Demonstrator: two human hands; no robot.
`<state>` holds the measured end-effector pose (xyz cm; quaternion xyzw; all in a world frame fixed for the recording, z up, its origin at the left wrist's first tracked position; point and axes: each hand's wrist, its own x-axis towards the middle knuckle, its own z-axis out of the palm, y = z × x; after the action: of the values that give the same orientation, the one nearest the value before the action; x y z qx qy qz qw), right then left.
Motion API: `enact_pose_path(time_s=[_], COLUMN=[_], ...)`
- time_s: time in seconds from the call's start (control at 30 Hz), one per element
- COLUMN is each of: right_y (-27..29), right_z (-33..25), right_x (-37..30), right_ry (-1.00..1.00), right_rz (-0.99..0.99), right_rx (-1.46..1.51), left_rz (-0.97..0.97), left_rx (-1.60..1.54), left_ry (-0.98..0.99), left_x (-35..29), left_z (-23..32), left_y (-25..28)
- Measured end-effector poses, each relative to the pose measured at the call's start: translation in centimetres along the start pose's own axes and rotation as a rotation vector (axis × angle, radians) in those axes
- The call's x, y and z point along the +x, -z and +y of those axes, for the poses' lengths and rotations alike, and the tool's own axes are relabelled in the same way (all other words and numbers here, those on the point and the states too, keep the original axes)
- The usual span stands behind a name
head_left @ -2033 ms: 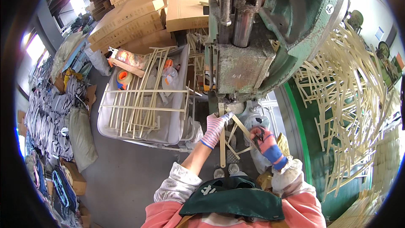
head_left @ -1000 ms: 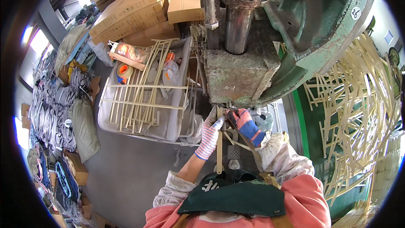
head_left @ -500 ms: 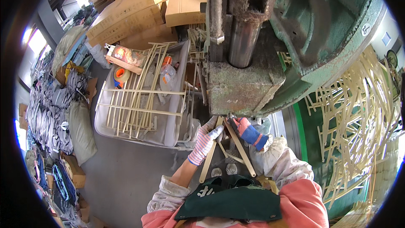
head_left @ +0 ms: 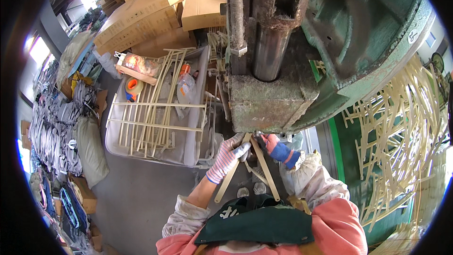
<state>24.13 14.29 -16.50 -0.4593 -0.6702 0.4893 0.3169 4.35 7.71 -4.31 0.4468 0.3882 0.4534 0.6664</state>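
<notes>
Two flat cream strips with holes near their lower ends spread downward in an upside-down V. My left hand [head_left: 230, 155], in a pink-and-white striped glove, is closed around the left strip [head_left: 227, 182], close to its upper end. My right hand [head_left: 281, 152], in a blue and pink glove, has its fingers closed at the upper end of the right strip [head_left: 267, 172]; its fingertips are partly hidden. Both upper ends lie just under the worn metal block [head_left: 269, 106] of a green press [head_left: 373, 42]. A shorter cream piece crosses behind the strips.
On the left stands a pale tub [head_left: 188, 148] with cream frames [head_left: 155, 125], tape [head_left: 134, 86] and a plastic bag across it. Many loose strips [head_left: 401, 127] are heaped on the right. Cardboard boxes [head_left: 141, 23] are stacked behind; bundled grey material [head_left: 54, 118] lies far left.
The lower ends of both strips have swung a little to the left. Both hands stay beneath the press block, with only slight shifts. The view has moved slightly.
</notes>
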Motion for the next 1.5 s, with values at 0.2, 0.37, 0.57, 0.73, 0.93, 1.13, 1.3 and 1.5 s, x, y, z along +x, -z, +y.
enact_pose_path(time_s=[0.2,0.37,0.57,0.73,0.93,1.13,1.3,1.5], right_y=[-0.3,-0.5,-1.1,-1.8,0.0,4.2,5.1,6.0], right_z=[-1.9,-3.6,-3.6,-5.5,-8.6,-9.7,-11.7,-11.4], right_x=[-0.6,-1.5,-0.9,-3.4,-12.2,-11.8,-11.2,-11.2], right_ry=[0.035,0.153,0.010,0.276,-0.317,-0.251,-0.284,-0.222], right_rz=[0.025,0.042,-0.096,0.072,-0.030,0.039,-0.047,-0.116], right_rx=[0.013,0.011,0.149,0.026,0.182,0.234,0.199,0.191], left_rz=[0.003,-0.055,-0.081,0.058,0.046,0.004,-0.005,-0.033], left_rx=[0.013,-0.004,0.004,0.396,0.170,0.085,0.082,0.048], left_ry=[0.082,0.045,0.026,-0.225,0.398,0.274,0.312,0.319], left_x=[0.2,0.4,1.3,0.2,-8.4,-8.8,-8.7,-8.6], left_z=[0.3,0.3,-1.4,-3.2,-2.3,-0.3,0.3,0.5], left_y=[0.3,0.6,0.9,1.3,1.6,3.7,3.5,4.0])
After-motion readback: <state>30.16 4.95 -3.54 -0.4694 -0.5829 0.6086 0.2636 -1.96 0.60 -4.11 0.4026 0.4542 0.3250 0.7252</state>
